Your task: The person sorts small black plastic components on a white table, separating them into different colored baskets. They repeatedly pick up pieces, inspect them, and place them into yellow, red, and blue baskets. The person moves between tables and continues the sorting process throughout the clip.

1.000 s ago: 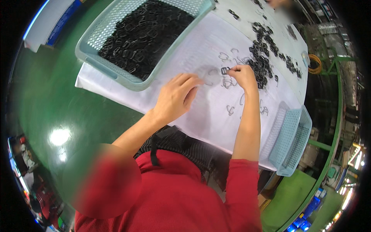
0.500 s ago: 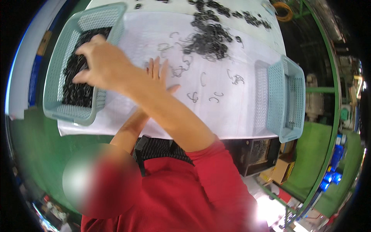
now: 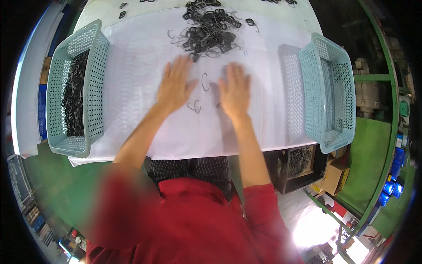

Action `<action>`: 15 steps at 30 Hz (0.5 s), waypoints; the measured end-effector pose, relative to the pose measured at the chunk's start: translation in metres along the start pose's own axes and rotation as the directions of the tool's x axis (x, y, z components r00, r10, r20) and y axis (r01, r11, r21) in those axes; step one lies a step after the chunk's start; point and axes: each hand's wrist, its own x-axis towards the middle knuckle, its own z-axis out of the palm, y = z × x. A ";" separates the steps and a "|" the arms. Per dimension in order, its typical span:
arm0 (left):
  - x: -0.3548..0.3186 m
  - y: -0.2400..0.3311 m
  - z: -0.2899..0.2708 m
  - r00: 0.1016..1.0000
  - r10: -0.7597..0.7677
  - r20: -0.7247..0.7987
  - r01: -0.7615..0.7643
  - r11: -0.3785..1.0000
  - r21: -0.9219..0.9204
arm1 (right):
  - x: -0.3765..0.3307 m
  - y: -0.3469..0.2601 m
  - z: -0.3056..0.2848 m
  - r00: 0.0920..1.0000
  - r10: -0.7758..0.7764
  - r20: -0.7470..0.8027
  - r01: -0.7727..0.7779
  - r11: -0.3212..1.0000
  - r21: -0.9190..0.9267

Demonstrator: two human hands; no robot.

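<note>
My left hand lies palm down over the white cloth, fingers stretched toward a pile of small black pieces. To its right, my right hand is also flat with fingers extended, slightly blurred. Neither appears to grip anything. Between them lies a thin curved dark wire hook, with a few overlapping hooks nearer me. Another hook end shows at the right hand's thumb side, partly hidden. The pile mixes black buckle-like pieces and thin hooks; what lies under my palms is hidden.
A pale blue-green basket at the left holds many black pieces. A similar basket stands at the right table edge. Below the right edge is a dark open box containing thin wire-like pieces, beside a cardboard box.
My right hand has left the left basket and come back across to the right of my left hand, its fingers straightened. Fewer loose hooks show on the cloth. The view has shifted.
</note>
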 end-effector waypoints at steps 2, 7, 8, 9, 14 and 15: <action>-0.005 0.035 -0.002 0.996 0.085 0.036 -0.080 0.988 -0.130 | 0.001 -0.024 0.003 0.999 0.022 -0.030 -0.017 0.989 0.144; -0.009 0.052 0.003 0.999 -0.031 -0.033 0.002 0.763 -0.646 | -0.013 -0.018 -0.031 0.991 0.040 0.130 -0.106 0.823 0.557; -0.012 0.050 -0.006 0.985 -0.173 0.008 0.126 0.687 -0.715 | -0.024 -0.019 -0.038 0.991 0.079 0.108 -0.127 0.810 0.573; -0.015 0.046 -0.013 0.949 -0.308 0.061 0.240 0.587 -0.773 | -0.034 -0.023 -0.043 0.989 0.117 0.088 -0.146 0.794 0.590; -0.005 0.028 -0.031 0.851 -0.496 -0.176 0.035 0.387 -0.922 | -0.074 -0.095 -0.022 0.904 -0.408 0.125 0.368 0.895 0.253; -0.003 0.032 -0.037 0.857 -0.477 -0.193 0.010 0.392 -0.920 | -0.073 -0.107 -0.012 0.869 -0.473 0.150 0.441 0.874 0.203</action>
